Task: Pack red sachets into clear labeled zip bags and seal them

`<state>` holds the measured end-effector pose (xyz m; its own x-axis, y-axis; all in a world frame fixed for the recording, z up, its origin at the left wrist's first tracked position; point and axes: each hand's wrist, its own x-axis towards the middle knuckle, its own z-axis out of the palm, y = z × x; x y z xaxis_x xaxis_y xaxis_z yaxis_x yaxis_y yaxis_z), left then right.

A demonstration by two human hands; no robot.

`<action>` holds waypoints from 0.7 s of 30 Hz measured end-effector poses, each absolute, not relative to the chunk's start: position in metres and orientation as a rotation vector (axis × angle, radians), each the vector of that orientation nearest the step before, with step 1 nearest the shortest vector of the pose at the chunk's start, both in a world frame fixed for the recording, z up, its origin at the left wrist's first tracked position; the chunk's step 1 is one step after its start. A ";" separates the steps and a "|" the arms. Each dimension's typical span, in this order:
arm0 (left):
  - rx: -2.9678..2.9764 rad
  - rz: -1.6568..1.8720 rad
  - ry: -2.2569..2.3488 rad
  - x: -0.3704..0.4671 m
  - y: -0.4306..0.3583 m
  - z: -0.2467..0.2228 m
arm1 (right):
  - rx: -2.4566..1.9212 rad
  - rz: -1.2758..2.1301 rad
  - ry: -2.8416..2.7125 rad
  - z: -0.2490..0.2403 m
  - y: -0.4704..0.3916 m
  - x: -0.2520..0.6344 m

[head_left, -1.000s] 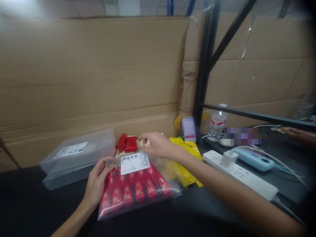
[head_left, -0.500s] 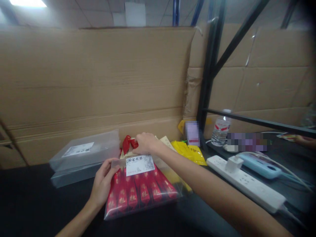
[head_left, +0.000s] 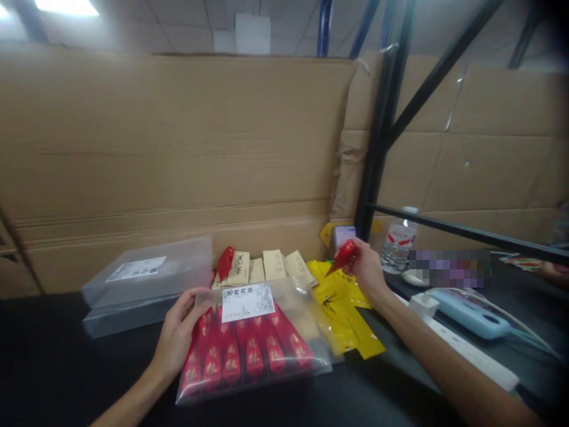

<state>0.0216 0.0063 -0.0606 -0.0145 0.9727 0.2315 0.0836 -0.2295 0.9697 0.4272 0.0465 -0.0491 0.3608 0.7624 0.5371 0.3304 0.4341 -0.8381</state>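
Gripping one red packet [head_left: 344, 255] in right hand [head_left: 370, 270], one clear bag [head_left: 255, 343] of perhaps six in left hand [head_left: 178, 335]

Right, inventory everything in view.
bag: one, clear, centre
bagged packets: several, red, inside
held packet: one, red, right hand
loose packet: one, red, behind bag
paper packets: several, cream, behind bag
pouches: several, yellow, beside bag
packages: two, frosted, left
phone: one, pale-screened, back
bottle: one, clear, right
power strip: one, white, right
device: one, blue, right
cardboard: several, brown, background
rack: one, black, right
table: one, black, beneath
another hand: one, blurred, far right
left hand: one, bare, on bag
right hand: one, bare, above pouches
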 end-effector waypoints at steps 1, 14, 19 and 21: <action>1.426 1.354 1.177 0.022 0.007 -0.060 | -1.172 0.351 -1.206 -0.053 0.046 0.433; 1.450 1.356 1.275 0.025 0.007 -0.055 | -1.287 0.706 -1.452 -0.056 0.036 0.418; 1.451 1.362 1.293 0.024 0.007 -0.055 | -1.168 1.163 -1.565 -0.059 0.028 0.409; 1.444 1.362 1.298 0.024 0.006 -0.054 | -1.044 1.360 -1.584 -0.059 0.026 0.410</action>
